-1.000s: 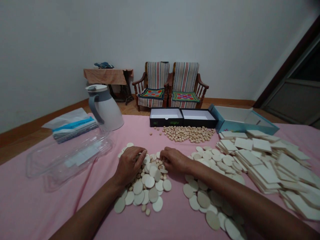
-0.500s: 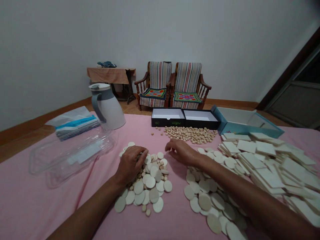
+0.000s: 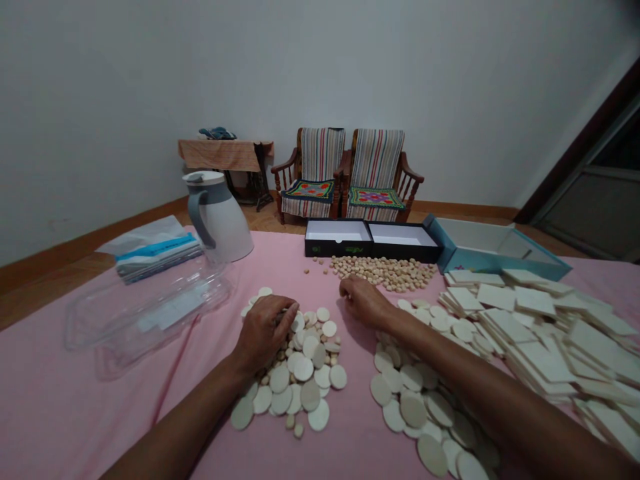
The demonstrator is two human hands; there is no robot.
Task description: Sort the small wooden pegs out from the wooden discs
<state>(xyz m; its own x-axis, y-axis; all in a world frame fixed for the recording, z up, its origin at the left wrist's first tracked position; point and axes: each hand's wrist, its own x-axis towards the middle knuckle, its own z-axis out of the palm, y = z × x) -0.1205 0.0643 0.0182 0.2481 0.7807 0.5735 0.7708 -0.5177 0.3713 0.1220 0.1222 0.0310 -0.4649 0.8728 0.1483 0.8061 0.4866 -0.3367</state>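
Note:
My left hand (image 3: 267, 328) rests on the far left side of a mixed pile of round wooden discs (image 3: 303, 367) and small wooden cubes (image 3: 299, 431). Its thumb and fingers are curled in; what they hold, if anything, is hidden. My right hand (image 3: 367, 301) hovers low over the pink cloth, just in front of a heap of small wooden cubes (image 3: 385, 270). Its fingers are bent together and pointing down, and I cannot make out anything in them. Under my right forearm lies another pile of wooden discs (image 3: 413, 408).
Square wooden tiles (image 3: 540, 333) are heaped on the right. Behind stand a black box (image 3: 337, 249) with white inside and a blue box (image 3: 500, 260). A clear plastic container (image 3: 150, 320), tissue pack (image 3: 157, 257) and white jug (image 3: 227, 227) occupy the left. Two chairs (image 3: 375, 160) stand beyond.
My right hand has shifted slightly to the right and its fingers have drawn closer together. My left hand stays on the mixed pile. The whole view has dropped a little.

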